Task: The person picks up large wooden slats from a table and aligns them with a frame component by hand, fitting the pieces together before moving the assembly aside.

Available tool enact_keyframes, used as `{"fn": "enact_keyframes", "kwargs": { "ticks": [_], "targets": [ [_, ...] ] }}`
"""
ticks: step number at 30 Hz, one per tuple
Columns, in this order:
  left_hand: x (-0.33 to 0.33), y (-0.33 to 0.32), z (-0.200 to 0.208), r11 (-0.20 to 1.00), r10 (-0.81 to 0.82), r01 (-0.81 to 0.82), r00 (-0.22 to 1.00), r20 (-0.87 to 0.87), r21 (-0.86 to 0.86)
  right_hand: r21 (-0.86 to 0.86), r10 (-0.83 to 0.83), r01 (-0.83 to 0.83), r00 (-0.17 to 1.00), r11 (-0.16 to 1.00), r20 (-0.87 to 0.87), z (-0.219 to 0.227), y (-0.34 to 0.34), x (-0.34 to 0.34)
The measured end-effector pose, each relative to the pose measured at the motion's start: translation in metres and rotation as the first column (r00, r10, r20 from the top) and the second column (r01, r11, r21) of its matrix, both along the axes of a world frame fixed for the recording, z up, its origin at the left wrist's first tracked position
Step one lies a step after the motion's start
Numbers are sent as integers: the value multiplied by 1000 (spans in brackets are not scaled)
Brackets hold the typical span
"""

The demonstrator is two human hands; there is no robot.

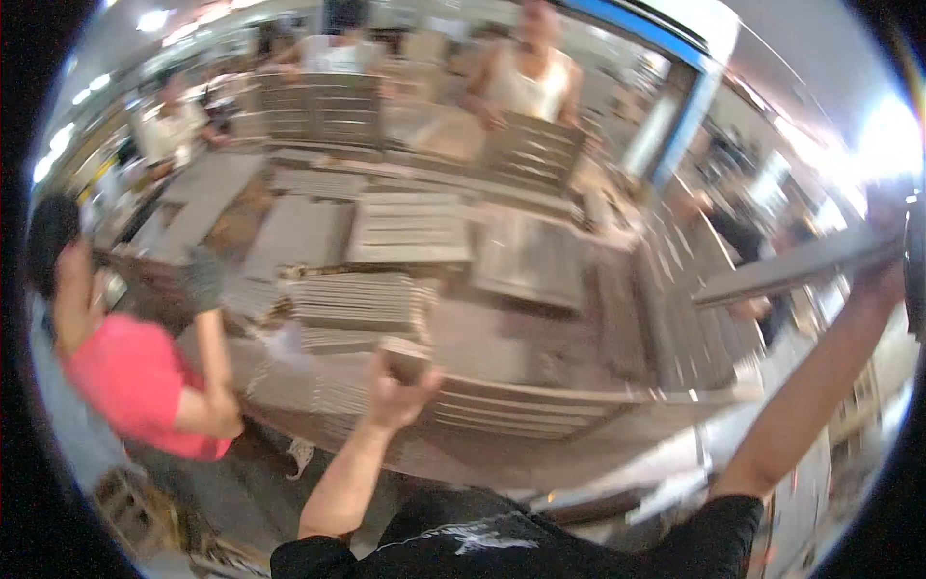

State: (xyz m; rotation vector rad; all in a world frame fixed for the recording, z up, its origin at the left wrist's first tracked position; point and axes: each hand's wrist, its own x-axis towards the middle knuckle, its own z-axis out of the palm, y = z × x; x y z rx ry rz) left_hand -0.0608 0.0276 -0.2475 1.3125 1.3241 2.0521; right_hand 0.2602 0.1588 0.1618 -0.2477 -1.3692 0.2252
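My left hand (pixel 391 400) is closed around a small brown block (pixel 405 363), which resembles a sanding block, above the near edge of the worktable. Stretched far out to the right, my right hand (pixel 880 286) grips the end of a long, flat grey-brown board (pixel 796 272). That board is tilted and seen nearly edge-on, its other end pointing toward the table. Just beyond my left hand lies a stack of thin slats (pixel 352 301). A slatted panel (pixel 526 410) is along the table's near side. Blur hides the fingers' finer detail.
More slatted panels (pixel 410 229) and a flat brown panel (pixel 531 259) lie across the table. A person in a pink shirt (pixel 145 386) stands close at left. Across the table, another person (pixel 531 82) holds a slatted panel (pixel 532 150). A blue-edged post (pixel 680 125) rises behind.
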Motion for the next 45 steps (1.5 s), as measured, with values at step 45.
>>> {"fn": "enact_keyframes", "kwargs": {
  "ticks": [45],
  "targets": [
    [-37, -2, 48, 957, -227, 218, 973, -31, -192, 411, -420, 130, 52, 902, 906, -241, 53, 107]
  ]
}}
